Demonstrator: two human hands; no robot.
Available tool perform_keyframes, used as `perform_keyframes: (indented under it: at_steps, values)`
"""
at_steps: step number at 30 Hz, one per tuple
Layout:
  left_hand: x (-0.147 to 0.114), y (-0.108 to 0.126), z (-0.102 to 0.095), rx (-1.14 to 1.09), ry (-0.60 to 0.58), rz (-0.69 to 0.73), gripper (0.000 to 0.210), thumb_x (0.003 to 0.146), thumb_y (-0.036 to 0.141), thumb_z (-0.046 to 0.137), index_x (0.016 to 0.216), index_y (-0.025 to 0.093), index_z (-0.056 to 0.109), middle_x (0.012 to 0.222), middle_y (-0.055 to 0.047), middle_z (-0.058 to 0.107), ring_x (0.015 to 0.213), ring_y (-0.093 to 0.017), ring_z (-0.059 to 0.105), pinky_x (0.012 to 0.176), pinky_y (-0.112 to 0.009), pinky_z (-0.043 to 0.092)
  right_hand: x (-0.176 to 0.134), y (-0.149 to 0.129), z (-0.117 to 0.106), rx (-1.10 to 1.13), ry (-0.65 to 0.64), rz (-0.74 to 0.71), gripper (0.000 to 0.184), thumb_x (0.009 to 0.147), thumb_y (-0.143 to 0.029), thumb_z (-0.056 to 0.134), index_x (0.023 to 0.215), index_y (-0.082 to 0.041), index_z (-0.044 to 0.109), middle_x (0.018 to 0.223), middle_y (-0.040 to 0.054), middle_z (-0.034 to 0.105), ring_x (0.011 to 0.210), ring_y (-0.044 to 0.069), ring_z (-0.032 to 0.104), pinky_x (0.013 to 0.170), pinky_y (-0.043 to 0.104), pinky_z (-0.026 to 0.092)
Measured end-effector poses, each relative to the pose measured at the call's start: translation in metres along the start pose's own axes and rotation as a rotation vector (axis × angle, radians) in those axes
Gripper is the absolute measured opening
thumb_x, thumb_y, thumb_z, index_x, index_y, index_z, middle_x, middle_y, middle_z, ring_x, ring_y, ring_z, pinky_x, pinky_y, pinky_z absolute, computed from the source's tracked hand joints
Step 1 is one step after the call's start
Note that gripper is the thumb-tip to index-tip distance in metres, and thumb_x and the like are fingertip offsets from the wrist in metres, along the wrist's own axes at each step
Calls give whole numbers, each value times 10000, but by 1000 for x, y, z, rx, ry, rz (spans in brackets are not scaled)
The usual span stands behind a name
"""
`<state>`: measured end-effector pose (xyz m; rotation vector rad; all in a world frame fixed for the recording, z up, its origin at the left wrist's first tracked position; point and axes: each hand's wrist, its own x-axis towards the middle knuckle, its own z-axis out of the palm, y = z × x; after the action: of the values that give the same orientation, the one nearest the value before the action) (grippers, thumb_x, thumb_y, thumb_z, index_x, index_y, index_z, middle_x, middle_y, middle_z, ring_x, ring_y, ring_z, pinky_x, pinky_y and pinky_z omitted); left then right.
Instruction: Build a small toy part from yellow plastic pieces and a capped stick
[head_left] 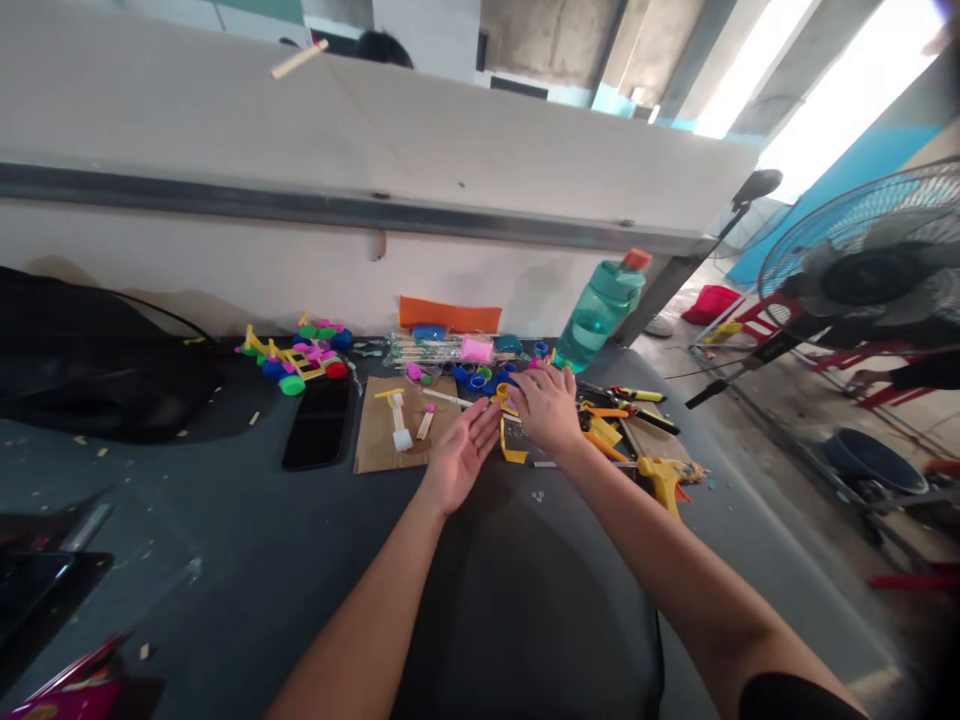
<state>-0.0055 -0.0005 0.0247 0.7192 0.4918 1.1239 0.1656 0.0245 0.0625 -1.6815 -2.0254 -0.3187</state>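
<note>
My left hand (459, 458) is turned palm up over the dark table, its fingers stretched out and nothing lying in the palm. My right hand (549, 408) reaches over the pile of small parts, palm down with fingers apart. Its fingertips are beside a yellow ring-like piece (503, 393); whether they touch it I cannot tell. Blue bottle caps (477, 380) lie just beyond both hands. To the left, a cardboard sheet (373, 432) bears small wooden stick pieces (424, 422) and a white block (403, 440).
A teal water bottle (596, 318) stands behind my right hand. Pliers (651, 416) and a yellow glue gun (663, 482) lie to the right. A black phone (319, 425), colourful wheeled models (294, 360) and a black bag (97, 360) are left. A fan (870, 275) stands beyond the table.
</note>
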Motion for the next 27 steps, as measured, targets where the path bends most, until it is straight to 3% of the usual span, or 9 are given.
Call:
perform_keyframes:
  at_steps: [3, 5, 7, 10, 13, 14, 17, 22, 27]
  values:
    - [4, -10, -7, 92, 322, 64, 329, 748, 443, 705, 877, 144, 659, 703, -43, 697, 723, -166, 691, 686, -288, 556, -5, 16, -7, 47, -66, -45, 366, 964, -326, 429, 760, -174, 693, 742, 88, 667, 838, 228, 594, 930, 410, 385]
    - [5, -13, -10, 157, 412, 141, 320, 737, 414, 721, 903, 151, 648, 549, 27, 607, 548, -121, 627, 493, -203, 491, -12, 19, -10, 76, -72, -25, 307, 948, -261, 445, 808, -159, 698, 714, 87, 662, 767, 222, 598, 835, 375, 438]
    - [4, -13, -11, 149, 381, 184, 349, 742, 395, 721, 994, 169, 638, 603, 23, 635, 595, -125, 644, 492, -193, 491, -29, 10, -15, 118, -46, -18, 269, 920, -157, 435, 1032, -142, 680, 854, 111, 692, 848, 236, 612, 838, 382, 457]
    - [3, -9, -9, -6, 277, 162, 336, 769, 386, 697, 1015, 163, 647, 837, -56, 724, 851, -180, 694, 758, -313, 561, -76, -26, -24, 271, -85, -135, 382, 901, -92, 394, 1230, -132, 585, 1188, 163, 624, 1105, 237, 562, 918, 360, 465]
    - [3, -5, -8, -116, 224, 163, 319, 802, 385, 655, 1016, 149, 662, 940, -99, 735, 967, -212, 681, 925, -387, 507, -128, -65, -28, 450, -396, -501, 383, 957, -283, 422, 1305, -175, 540, 1224, 111, 637, 1200, 208, 528, 1020, 336, 426]
    - [2, -4, -9, -126, 212, 164, 325, 811, 390, 642, 1030, 151, 661, 954, -103, 735, 976, -217, 680, 934, -395, 501, -138, -72, -26, 456, -488, -552, 504, 953, -413, 433, 1376, -141, 469, 1321, 130, 583, 1290, 235, 457, 1090, 377, 364]
    - [0, -3, -10, -104, 170, 147, 340, 812, 397, 632, 1053, 157, 649, 965, -108, 733, 942, -228, 689, 886, -401, 523, -136, -69, -15, 358, -667, -535, 789, 920, -592, 390, 1470, -35, 298, 1515, 209, 326, 1423, 292, 259, 1168, 449, 226]
    - [-3, -2, -8, -29, 151, 154, 339, 780, 359, 667, 1038, 139, 645, 900, -105, 732, 812, -203, 700, 757, -348, 560, -99, -50, -5, 157, -632, -252, 806, 918, -571, 414, 1438, 38, 329, 1518, 273, 253, 1437, 336, 199, 1173, 475, 191]
    - [-1, -3, -7, -4, 270, 203, 333, 739, 388, 703, 958, 142, 659, 800, -66, 718, 708, -164, 676, 688, -327, 571, -123, -71, -13, 273, -614, -521, 800, 915, -591, 398, 1459, -12, 316, 1505, 221, 337, 1421, 304, 256, 1175, 436, 195]
